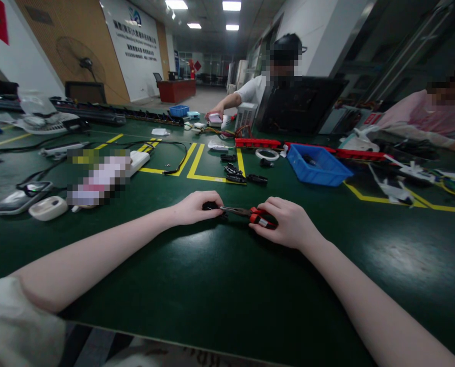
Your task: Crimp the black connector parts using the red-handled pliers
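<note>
My right hand [283, 221] grips a pair of needle-nose pliers [260, 218] by red and black handles, with the jaws pointing left. Those jaw tips reach the fingertips of my left hand [197, 208], which is closed around a small black part [209, 206]. Fingers cover most of that part, so its kind cannot be made out. Both hands are low over the green table [197, 295]. Beyond them lie several small black parts [235, 174], on and beside a yellow-taped rectangle.
A blue bin [317, 164] stands behind my right hand. Red strips [258, 143] run across the table's middle. To the left are a phone [101, 181], a white earbud case [48, 208] and cables. Across the table, a person in a white shirt [252, 90] reaches toward small devices.
</note>
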